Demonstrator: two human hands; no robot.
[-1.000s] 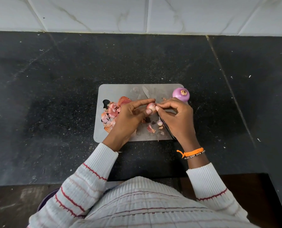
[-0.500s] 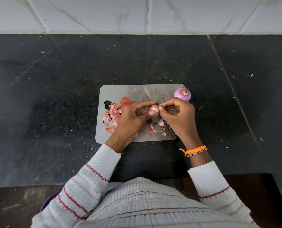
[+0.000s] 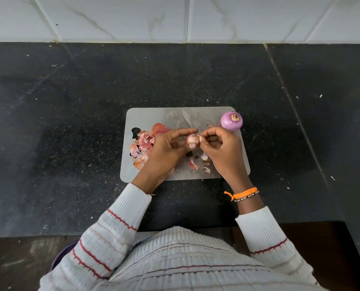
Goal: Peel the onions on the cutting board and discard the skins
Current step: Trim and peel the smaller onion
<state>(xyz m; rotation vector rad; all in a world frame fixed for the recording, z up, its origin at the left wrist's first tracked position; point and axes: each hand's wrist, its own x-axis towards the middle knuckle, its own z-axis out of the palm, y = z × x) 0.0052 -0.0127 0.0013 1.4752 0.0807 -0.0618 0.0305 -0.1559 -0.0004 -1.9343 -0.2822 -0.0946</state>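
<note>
Small onion [image 3: 191, 140], half-peeled, pinched in my left hand [image 3: 166, 148] above the cutting board [image 3: 147, 116] centre while my right hand [image 3: 221, 148] nips its skin; peeled onion [image 3: 231, 121] at far-right corner, skins [image 3: 142, 147] undiscarded by left edge.

The dark counter [image 3: 70, 127] lies bare all around the cutting board [image 3: 145, 116], so a hand could pass at any clock direction outside it. On the board, a heap of skins [image 3: 142, 144] crowds the 9 o'clock side, a peeled onion [image 3: 231, 121] sits at the 2 o'clock corner, and a knife [image 3: 187, 120] lies near 12. Small scraps [image 3: 193, 164] litter 6 o'clock. The 11 o'clock corner is free.
</note>
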